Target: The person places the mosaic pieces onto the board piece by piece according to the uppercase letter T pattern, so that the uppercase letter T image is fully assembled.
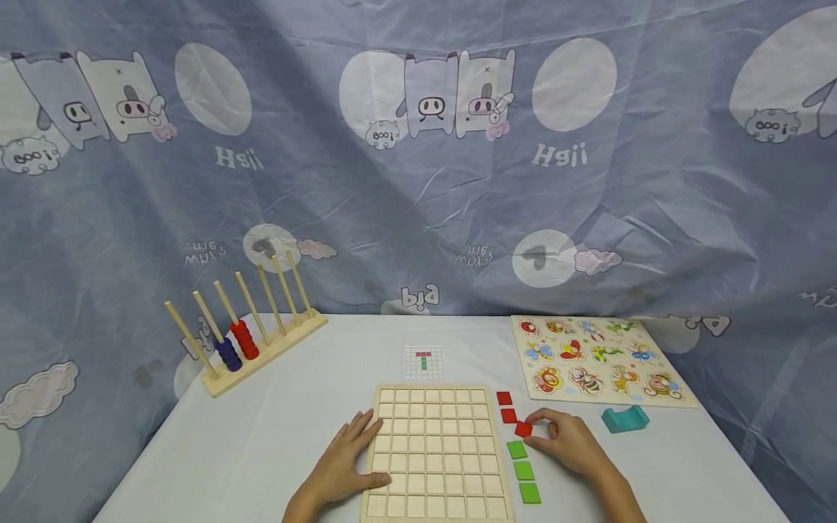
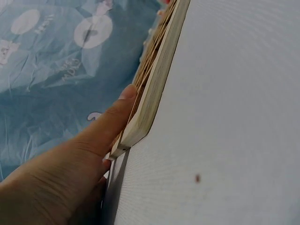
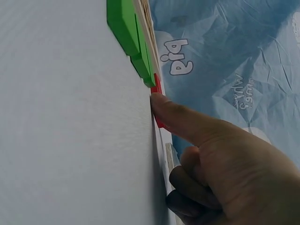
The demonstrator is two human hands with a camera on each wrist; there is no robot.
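Note:
A wooden grid board point(image 1: 432, 442) lies flat on the table. My left hand point(image 1: 341, 459) rests on its left edge, fingers spread and thumb over the frame; the left wrist view shows that thumb against the board's edge. Just off the board's right side, my right hand point(image 1: 570, 442) pinches a red square tile point(image 1: 524, 429) between thumb and index finger. Two more red tiles point(image 1: 504, 398) lie above it in a column, with three green tiles point(image 1: 524, 471) below. In the right wrist view the thumb touches the red tile, partly hiding it, beside the green tiles.
Behind the board lies a small pattern card point(image 1: 423, 362) with a red and green T shape. A peg abacus point(image 1: 261, 352) with blue and red beads stands back left. An insect puzzle board point(image 1: 598, 361) and a teal curved block point(image 1: 625, 419) lie to the right.

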